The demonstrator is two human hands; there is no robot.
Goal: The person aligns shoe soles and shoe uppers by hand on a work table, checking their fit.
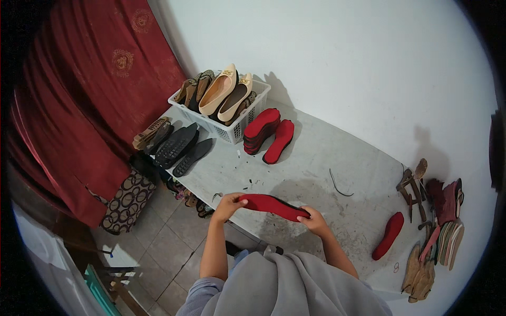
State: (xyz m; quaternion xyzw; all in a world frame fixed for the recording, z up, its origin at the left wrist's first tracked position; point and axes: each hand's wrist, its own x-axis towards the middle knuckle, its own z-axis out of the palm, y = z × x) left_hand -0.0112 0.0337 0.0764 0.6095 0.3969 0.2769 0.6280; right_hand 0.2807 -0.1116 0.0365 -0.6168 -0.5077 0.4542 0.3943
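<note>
A red insole (271,205) with a black edge is stretched between my two hands over the near side of the table. My left hand (229,207) pinches its left end, and my right hand (314,220) grips the right end, thumb on top. Farther off stands a stack of red insoles (261,126), with one more red insole (279,142) against its right side. A separate red insole (388,236) lies to the right of my right hand.
Behind, a white basket (230,134) holds cream shoes (219,92) and patterned ones. Black soles (178,145) lie left of it. At right are hammer-like tools (408,189), stacked sole pieces (450,242) and brown shoe lasts (420,276). A red curtain (79,105) hangs left.
</note>
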